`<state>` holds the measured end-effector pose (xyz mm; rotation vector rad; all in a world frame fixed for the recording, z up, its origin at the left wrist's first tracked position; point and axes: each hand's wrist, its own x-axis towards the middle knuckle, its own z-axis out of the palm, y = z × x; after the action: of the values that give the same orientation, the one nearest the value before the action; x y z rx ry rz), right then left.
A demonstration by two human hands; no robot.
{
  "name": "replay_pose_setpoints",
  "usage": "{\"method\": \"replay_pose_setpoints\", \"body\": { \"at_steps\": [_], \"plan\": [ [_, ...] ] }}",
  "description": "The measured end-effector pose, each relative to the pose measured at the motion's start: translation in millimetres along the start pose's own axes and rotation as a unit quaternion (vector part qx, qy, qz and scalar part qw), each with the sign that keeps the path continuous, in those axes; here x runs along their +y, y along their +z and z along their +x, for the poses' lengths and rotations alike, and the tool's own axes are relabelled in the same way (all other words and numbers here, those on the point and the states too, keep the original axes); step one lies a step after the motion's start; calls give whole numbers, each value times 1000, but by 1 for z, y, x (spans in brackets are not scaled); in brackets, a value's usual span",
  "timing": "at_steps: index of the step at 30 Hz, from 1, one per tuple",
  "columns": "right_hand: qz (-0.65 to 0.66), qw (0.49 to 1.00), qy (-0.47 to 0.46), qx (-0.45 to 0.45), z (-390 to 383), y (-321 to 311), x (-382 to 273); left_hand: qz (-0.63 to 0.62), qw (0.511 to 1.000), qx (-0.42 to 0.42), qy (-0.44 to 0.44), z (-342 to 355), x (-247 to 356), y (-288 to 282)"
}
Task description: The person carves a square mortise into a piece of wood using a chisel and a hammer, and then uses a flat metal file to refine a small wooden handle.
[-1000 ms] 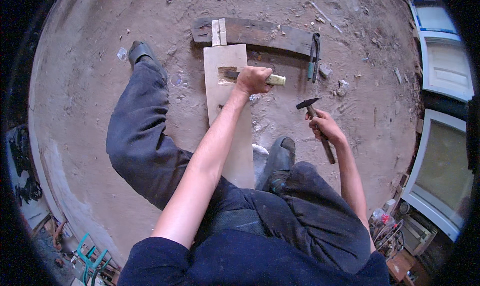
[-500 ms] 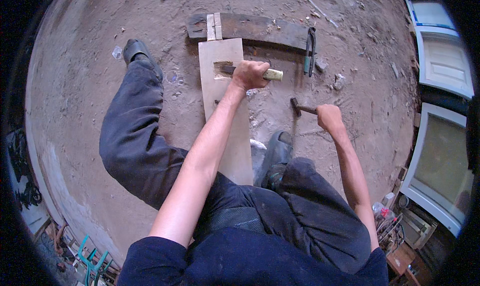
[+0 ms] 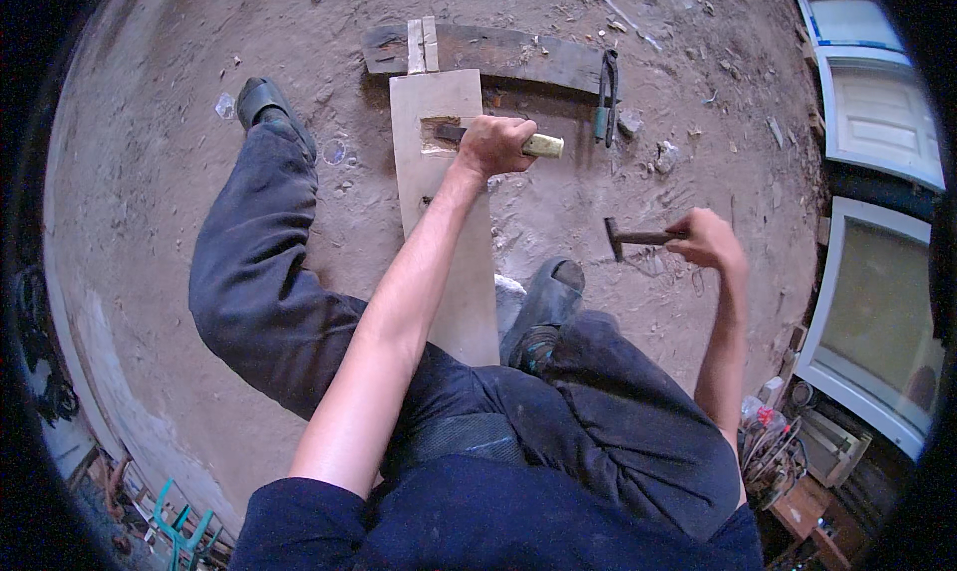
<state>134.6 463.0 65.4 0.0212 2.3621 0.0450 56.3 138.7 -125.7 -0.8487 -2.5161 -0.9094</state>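
Observation:
A pale wooden board [image 3: 454,272] lies lengthwise between my legs, with a rough rectangular recess [image 3: 436,138] cut near its far end. My left hand [image 3: 490,146] is closed around a chisel [image 3: 544,146] with a pale yellow-green handle. The chisel lies slanted low, its dark blade reaching left into the recess; the exact tip contact is hard to make out. Out to the right, my right hand [image 3: 706,240] grips a hammer [image 3: 638,238] by its handle. The dark hammer head points left, in the air apart from the chisel.
The board's far end meets a dark weathered plank [image 3: 518,56] with small light wood strips [image 3: 423,46] on it. Pincers [image 3: 605,97] with a teal grip lean at its right end. White framed panels [image 3: 867,312] stand along the right side. A teal plastic chair [image 3: 179,526] is at lower left.
My right hand has swung the hammer to the right, farther from the chisel. My left hand and the chisel keep their place at the recess. The whole view has shifted slightly.

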Motion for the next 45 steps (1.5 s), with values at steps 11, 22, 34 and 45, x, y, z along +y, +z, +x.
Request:
{"method": "replay_pose_setpoints", "body": {
  "at_steps": [11,22,34,45],
  "plan": [
    [-72,987,20,139,-4,23,-28,28,999,-26,-17,-5,-8,8],
    [203,867,54,452,58,131,-35,28,999,-2,-17,-6,-9,9],
    [593,778,120,169,50,139,0,86,995,-29,-36,-5,-9,14],
    [584,741,-14,330,95,179,-19,103,993,-39,-50,-3,-10,16]
  ]
}}
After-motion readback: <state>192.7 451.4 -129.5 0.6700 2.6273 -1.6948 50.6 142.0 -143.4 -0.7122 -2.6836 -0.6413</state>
